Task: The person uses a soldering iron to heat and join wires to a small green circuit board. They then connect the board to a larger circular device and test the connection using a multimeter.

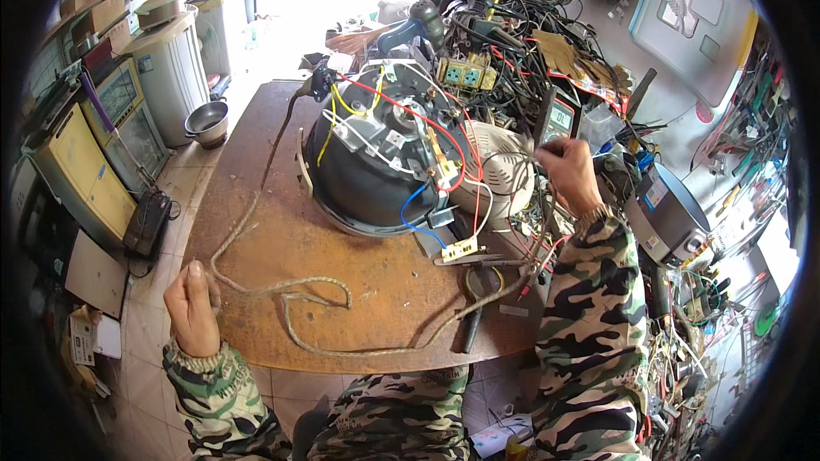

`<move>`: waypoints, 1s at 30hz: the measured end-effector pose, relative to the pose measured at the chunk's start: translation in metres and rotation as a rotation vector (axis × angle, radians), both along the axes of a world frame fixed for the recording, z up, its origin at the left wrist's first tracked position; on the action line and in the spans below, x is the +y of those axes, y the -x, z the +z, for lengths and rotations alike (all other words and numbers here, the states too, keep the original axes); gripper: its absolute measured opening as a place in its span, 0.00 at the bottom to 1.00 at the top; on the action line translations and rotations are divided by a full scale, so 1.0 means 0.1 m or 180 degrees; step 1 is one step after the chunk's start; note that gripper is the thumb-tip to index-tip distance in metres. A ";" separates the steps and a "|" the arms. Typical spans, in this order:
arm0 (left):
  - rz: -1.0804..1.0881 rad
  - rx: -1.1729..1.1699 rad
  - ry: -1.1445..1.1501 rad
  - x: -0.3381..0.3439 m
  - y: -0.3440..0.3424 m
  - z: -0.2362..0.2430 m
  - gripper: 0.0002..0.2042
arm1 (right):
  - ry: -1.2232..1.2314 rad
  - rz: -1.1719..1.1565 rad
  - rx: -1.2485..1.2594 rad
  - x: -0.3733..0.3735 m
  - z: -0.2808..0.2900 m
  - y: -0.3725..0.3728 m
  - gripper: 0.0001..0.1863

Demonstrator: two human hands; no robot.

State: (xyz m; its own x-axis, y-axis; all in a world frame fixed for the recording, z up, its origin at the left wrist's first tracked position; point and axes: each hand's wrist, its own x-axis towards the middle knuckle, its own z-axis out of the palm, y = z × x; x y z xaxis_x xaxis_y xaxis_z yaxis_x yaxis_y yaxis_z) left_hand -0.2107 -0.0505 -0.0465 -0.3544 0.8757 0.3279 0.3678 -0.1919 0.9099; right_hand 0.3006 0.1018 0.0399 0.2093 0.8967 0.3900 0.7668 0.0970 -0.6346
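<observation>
My left hand (193,311) is closed at the table's left edge, thumb on top; whatever its curled fingers may hold is hidden. Fingers pinched together, my right hand (572,174) is beside the multimeter (560,118), over the beige vented cover (500,166). A thin dark lead passes by its fingertips, but I cannot tell what they grip. An upturned black rice cooker body (363,183) exposes its underside and red, yellow, white and blue wires. A blue wire reaches a small circuit board (459,248). The braided power cord (342,351) loops across the table.
A round-headed tool with a black handle (471,324) lies on the wooden table (248,324), near a red test probe (524,292). Tangled cables (512,30) and a power socket block (465,74) crowd the back right. A grey cooker shell (670,213) stands right.
</observation>
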 end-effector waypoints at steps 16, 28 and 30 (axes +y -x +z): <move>0.0032 -0.0409 0.0043 0.05 0.07 -0.09 0.22 | 0.0650 -0.0622 -0.2305 0.24 -0.23 0.19 0.12; -0.0026 -0.0411 -0.0116 0.03 0.06 -0.10 0.21 | 0.0172 -0.0860 -0.0862 0.46 -0.27 -0.19 0.23; -0.0082 -0.0456 -0.0124 0.04 0.05 -0.10 0.21 | 0.0261 -0.0258 0.0077 0.41 -0.22 -0.35 0.23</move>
